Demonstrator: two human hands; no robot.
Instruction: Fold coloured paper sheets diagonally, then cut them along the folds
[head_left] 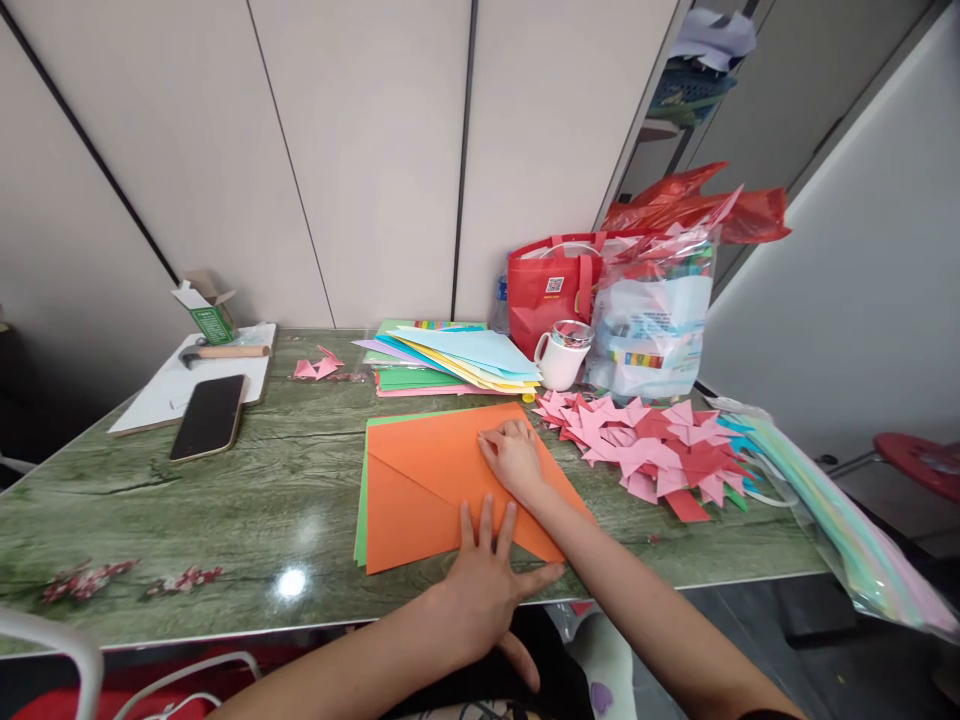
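An orange paper sheet (420, 480) lies folded on a green sheet (361, 500) at the table's near edge. My left hand (487, 585) rests flat on the orange sheet's near edge, fingers spread, thumb out to the right. My right hand (512, 455) presses down on the fold near the sheet's upper right, fingers curled together against the paper. A pile of folded pink and red paper pieces (656, 450) lies just right of the sheet.
A stack of coloured paper (450, 360), a white mug (561, 356), a red bag (551, 285) and a clear plastic bag (652, 320) stand at the back. A phone (208, 416), a white board (161, 390), a hammer (221, 351) sit left. Plastic-wrapped paper (840, 510) overhangs the right edge.
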